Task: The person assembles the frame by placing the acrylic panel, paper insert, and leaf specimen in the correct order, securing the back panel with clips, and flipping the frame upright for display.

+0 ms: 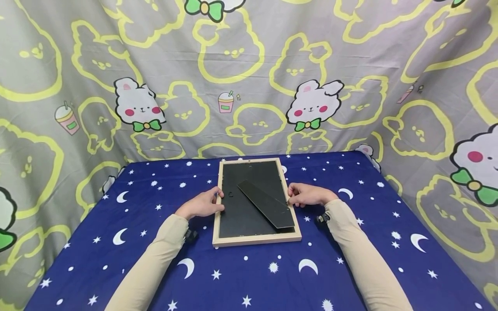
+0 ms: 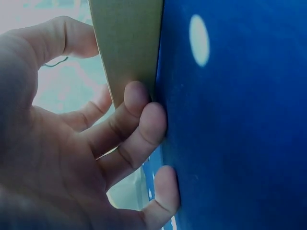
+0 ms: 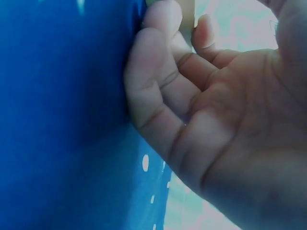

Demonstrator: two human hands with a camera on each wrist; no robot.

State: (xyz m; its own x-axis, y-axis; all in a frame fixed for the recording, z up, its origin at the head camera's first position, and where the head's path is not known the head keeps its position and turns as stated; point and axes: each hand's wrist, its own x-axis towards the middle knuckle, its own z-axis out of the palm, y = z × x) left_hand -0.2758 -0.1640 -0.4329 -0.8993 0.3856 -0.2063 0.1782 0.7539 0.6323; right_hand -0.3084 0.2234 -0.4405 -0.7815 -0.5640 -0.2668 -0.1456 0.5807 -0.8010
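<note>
A picture frame [image 1: 256,239] lies face down on the table, its pale wooden border around a black backing board [image 1: 233,220]. A black easel stand [image 1: 266,206] slants across the board toward the lower right corner. My left hand [image 1: 201,204] holds the left rail between thumb and fingers; in the left wrist view, fingertips [image 2: 152,117] rest along the outer side of the wooden rail [image 2: 127,43]. Opposite it, my right hand [image 1: 309,194] grips the right rail with curled fingers. Only a small bit of the rail [image 3: 188,14] shows past the right hand's fingers.
A dark blue cloth [image 1: 136,259] with white moons and stars covers the table. Behind and beside it hangs a grey curtain [image 1: 256,125] printed with bears and rabbits. A small dark device [image 1: 190,236] is worn at the left wrist, another [image 1: 323,219] at the right.
</note>
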